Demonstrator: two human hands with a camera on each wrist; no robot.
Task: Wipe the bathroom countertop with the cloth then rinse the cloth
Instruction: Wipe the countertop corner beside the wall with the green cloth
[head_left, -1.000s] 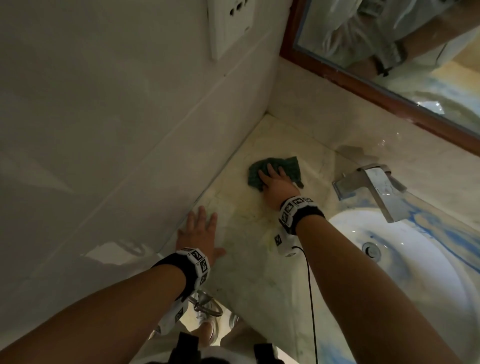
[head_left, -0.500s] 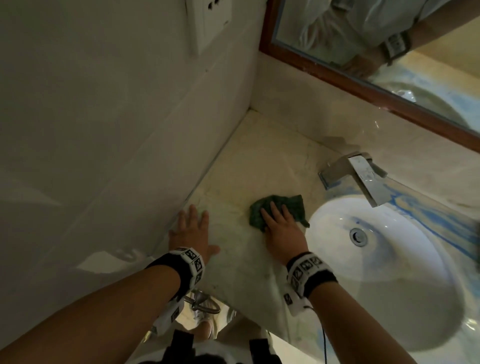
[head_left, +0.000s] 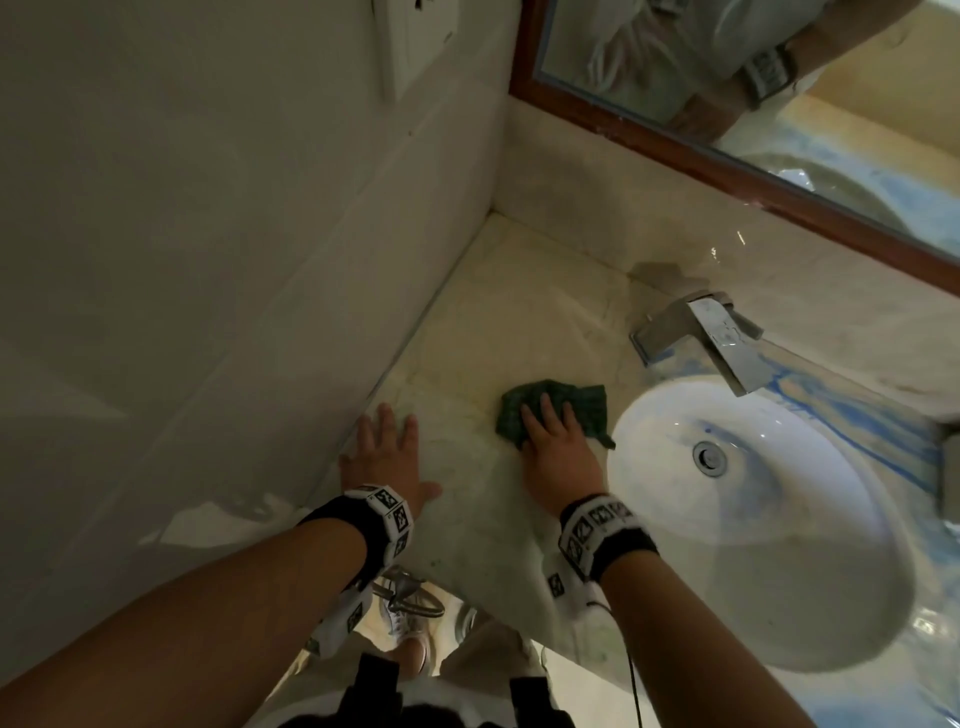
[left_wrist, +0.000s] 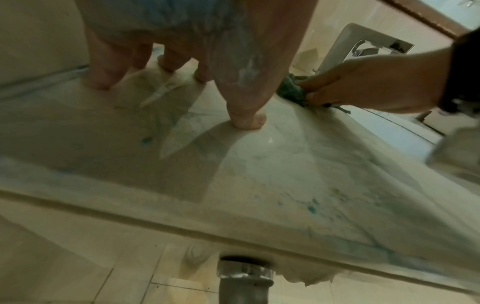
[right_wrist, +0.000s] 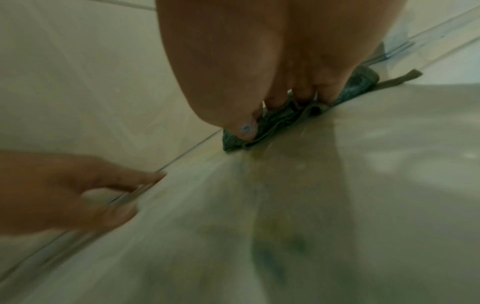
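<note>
A crumpled dark green cloth (head_left: 553, 410) lies on the pale marble countertop (head_left: 524, 322), just left of the white sink basin (head_left: 753, 519). My right hand (head_left: 550, 441) lies flat on top of the cloth (right_wrist: 275, 121) and presses it against the countertop (right_wrist: 311, 205) with straight fingers (right_wrist: 302, 96). My left hand (head_left: 387, 452) rests on the counter near the left wall, fingers spread. In the left wrist view its fingertips (left_wrist: 246, 121) touch the countertop (left_wrist: 259, 174), with the cloth (left_wrist: 291, 90) beyond under the right hand (left_wrist: 363, 86).
A chrome faucet (head_left: 711, 338) stands behind the basin, whose drain (head_left: 709, 457) shows. A tiled wall (head_left: 208, 260) with a white socket (head_left: 415, 36) bounds the counter on the left. A wood-framed mirror (head_left: 753, 104) hangs behind. Blue smears mark the counter's front edge (left_wrist: 311, 207).
My right hand has dragged the cloth from the back of the counter towards the front and the basin's rim. The left hand has stayed in place.
</note>
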